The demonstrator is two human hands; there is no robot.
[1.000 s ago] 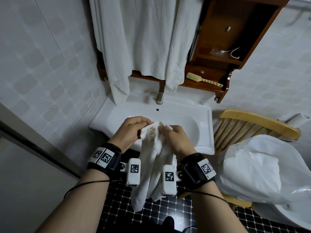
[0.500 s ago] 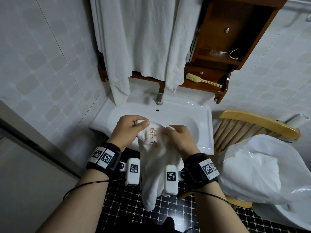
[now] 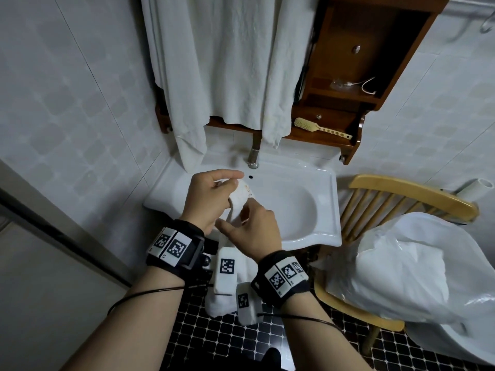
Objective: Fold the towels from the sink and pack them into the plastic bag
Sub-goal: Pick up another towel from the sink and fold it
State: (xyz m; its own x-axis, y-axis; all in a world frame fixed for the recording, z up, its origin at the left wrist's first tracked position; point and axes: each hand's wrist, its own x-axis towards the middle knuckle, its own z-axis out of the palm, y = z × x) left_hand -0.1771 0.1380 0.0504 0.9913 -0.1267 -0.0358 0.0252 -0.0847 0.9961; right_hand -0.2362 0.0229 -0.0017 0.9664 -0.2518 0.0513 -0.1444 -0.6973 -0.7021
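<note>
A small white towel (image 3: 239,202) with pale lettering hangs bunched in front of the white sink (image 3: 316,226). My left hand (image 3: 208,199) pinches its top edge over the sink's front left. Just below and to the right, my right hand (image 3: 254,231) grips the towel's middle, fingers curled round it. The towel's lower end (image 3: 214,306) dangles past my wrist bands toward the floor. A translucent white plastic bag (image 3: 417,271) with white cloth inside sits on a wooden chair (image 3: 412,194) to the right.
Large white towels (image 3: 227,62) hang from a wooden rack above the tap (image 3: 253,153). A wooden shelf holds a brush (image 3: 318,127). Tiled walls stand left and right. The floor (image 3: 214,341) has dark small tiles.
My left hand has risen and moved back over the sink with the towel's top edge. My right hand slid down to the towel's middle, and the cloth is now more bunched.
</note>
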